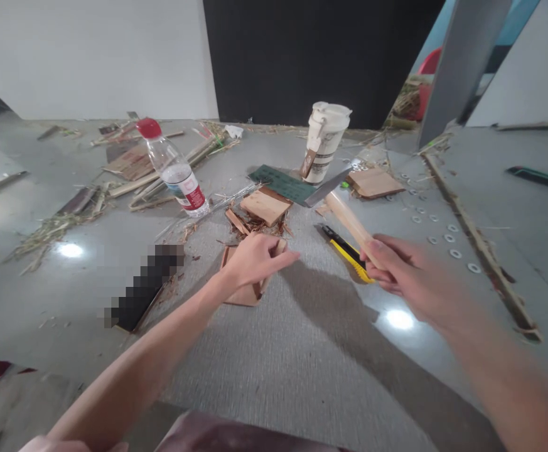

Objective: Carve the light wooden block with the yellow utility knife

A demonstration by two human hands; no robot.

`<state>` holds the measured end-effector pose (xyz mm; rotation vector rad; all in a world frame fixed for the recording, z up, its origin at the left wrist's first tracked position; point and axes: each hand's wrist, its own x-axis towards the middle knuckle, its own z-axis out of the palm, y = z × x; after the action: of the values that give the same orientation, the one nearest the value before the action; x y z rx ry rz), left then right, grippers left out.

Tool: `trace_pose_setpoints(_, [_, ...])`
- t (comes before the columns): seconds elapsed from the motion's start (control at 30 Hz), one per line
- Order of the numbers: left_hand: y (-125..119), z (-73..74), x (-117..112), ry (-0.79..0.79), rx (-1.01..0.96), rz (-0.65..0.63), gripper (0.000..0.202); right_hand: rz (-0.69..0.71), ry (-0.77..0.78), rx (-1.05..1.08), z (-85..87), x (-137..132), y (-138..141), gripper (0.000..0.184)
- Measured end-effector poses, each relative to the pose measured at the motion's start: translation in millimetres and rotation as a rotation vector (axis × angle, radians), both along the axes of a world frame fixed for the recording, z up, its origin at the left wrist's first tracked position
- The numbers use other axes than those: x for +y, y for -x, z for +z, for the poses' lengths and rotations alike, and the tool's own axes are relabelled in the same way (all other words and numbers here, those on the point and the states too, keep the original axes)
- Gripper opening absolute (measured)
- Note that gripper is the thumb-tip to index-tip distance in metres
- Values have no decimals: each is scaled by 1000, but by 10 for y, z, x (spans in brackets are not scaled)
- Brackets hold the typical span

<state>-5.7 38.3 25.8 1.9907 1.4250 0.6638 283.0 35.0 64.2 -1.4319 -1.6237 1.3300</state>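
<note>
Toward the near middle of the grey worktop (311,351): left hand (255,257), fingers loosely curled with the forefinger stretched out, laid on top of a thin flat brown wooden piece (244,292); whether pinched or only pressed down, not to be told. Just to the right, right hand (405,276) closed tight round a pale round wooden handle (349,223), slanting up and away to a grey metal blade (327,187). Under that handle, flat on the worktop and partly covered by the fingers, a yellow-and-black utility knife (349,251). Off to the left of the left hand, a dark oblong thing (144,285), blurred out.

Further back, at the middle, a light brown wooden block (265,206) on a heap of reddish wood splinters (243,225), the blade tip just beside it. Touching the block behind, a dark green rough sheet (283,183). To the left, a clear plastic bottle with a red cap (174,169), tilted, among long pale bamboo strips (161,182). To the right, scattered small metal washers (450,238) and a flat brown cardboard piece (375,182).

Near the far edge, upright, a beige lidded cup (325,141).
</note>
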Motion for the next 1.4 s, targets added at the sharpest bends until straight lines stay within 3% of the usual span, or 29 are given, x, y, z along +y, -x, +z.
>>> trace_pose_setpoints(0.13, [160,235,-157,-77,158,58,42,-35,26,81,-145,20,-23,53])
trace_pose_setpoints(0.23, [407,330,-341,-10,401,11,67,-31,37,107,-234,17,-40,54])
trace_pose_setpoints(0.3, [574,327,-455,43,514,-160,95,-22,36,113,-278,4,-40,54])
trace_pose_setpoints(0.37, [682,285,-539,41,550,-270,108,-9,36,114,-309,-13,-29,54])
trace_pose_setpoints(0.57, [627,158,-624,-51,634,-185,115,12,9,123,-326,-57,11,53])
trace_pose_setpoints(0.73, [599,144,-627,-285,551,-124,97,36,-27,190,-306,-141,82,52])
trace_pose_setpoints(0.87, [624,81,-594,-486,526,-68,91,97,-42,276,-289,-246,260,63])
trace_pose_setpoints(1.03, [646,12,-556,-593,492,-30,57,112,-67,273,-303,-312,415,58])
trace_pose_setpoints(1.23, [701,-71,-539,-581,430,36,66,-41,-153,144,-278,-495,195,39])
trace_pose_setpoints(1.33, [722,-132,-537,-604,403,45,67,-113,-292,-39,-236,-709,-5,30])
trace_pose_setpoints(1.4, [731,-161,-536,-639,387,34,65,-87,-379,-190,-214,-860,-101,29])
